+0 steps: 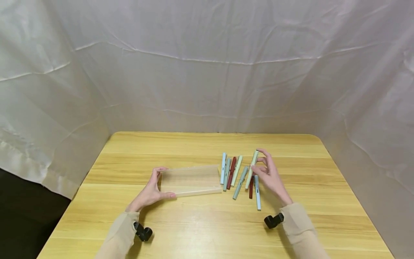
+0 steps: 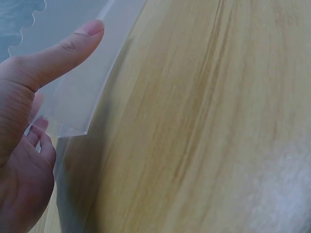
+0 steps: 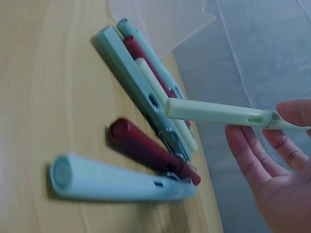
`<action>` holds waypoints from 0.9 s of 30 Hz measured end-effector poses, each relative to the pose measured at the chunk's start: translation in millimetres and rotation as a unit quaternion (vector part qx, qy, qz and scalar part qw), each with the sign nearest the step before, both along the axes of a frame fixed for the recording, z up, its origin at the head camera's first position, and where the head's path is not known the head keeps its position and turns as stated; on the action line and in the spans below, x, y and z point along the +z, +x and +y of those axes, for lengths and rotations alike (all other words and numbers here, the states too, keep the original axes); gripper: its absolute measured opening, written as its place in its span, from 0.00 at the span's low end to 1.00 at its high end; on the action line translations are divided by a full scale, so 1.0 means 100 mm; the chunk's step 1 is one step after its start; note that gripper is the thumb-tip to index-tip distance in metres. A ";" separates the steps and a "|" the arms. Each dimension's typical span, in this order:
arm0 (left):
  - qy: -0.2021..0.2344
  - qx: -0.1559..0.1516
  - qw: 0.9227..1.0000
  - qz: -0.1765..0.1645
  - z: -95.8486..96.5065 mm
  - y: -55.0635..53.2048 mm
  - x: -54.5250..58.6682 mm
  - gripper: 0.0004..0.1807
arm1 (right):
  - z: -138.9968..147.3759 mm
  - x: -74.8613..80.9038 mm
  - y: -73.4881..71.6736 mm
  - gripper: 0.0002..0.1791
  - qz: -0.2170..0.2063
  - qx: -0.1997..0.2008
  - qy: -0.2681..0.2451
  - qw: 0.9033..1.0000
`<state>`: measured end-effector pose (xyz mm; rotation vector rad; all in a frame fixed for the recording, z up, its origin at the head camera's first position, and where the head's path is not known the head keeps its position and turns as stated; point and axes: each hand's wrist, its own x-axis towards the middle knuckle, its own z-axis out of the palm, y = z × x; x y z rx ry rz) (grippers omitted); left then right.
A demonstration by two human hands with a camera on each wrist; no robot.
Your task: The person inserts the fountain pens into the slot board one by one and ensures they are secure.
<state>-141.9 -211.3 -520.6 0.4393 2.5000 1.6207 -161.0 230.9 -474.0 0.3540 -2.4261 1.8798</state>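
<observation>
My left hand point(image 1: 151, 190) grips the left end of a clear plastic case point(image 1: 191, 180), thumb on the near edge and fingers at the far corner. In the left wrist view the thumb lies along the case's clear wall point(image 2: 80, 104). My right hand point(image 1: 270, 176) pinches a pale green pen point(image 3: 214, 112) between thumb and fingers, lifted over the other pens. Beneath it lie a grey-green pen point(image 1: 240, 182), a dark red pen point(image 3: 148, 148) and a light blue pen point(image 3: 114, 179). The right hand partly hides the red and blue ones in the head view.
Between the case and the held pen lies a row of pens: light blue point(image 1: 223, 168), grey-green point(image 1: 227, 175), dark red point(image 1: 231, 172) and pale green point(image 1: 237, 171). The wooden table point(image 1: 200, 226) meets a pale hanging cloth point(image 1: 213, 90) at the back and sides.
</observation>
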 end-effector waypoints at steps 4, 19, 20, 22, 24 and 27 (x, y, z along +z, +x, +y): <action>-0.002 0.001 1.000 0.001 0.00 0.00 0.00 0.55 | -0.09 0.00 -0.01 0.35 0.009 0.004 0.009 1.000; -0.003 0.004 1.000 -0.003 0.00 0.00 -0.01 0.55 | -0.42 0.06 -0.05 0.35 0.014 0.030 0.014 0.999; -0.003 0.005 1.000 -0.004 0.00 0.00 -0.01 0.55 | -0.44 0.06 -0.06 0.35 0.013 0.033 0.011 0.999; -0.004 0.005 1.000 -0.004 0.00 0.00 -0.01 0.56 | -0.48 0.06 -0.07 0.35 0.012 0.036 0.008 0.999; -0.003 0.005 1.000 -0.004 0.00 0.01 -0.01 0.56 | -0.52 0.06 -0.08 0.35 0.013 0.042 0.001 0.999; -0.001 0.005 1.000 -0.003 0.00 0.01 0.00 0.55 | -0.58 0.07 -0.07 0.35 0.014 0.046 -0.003 0.999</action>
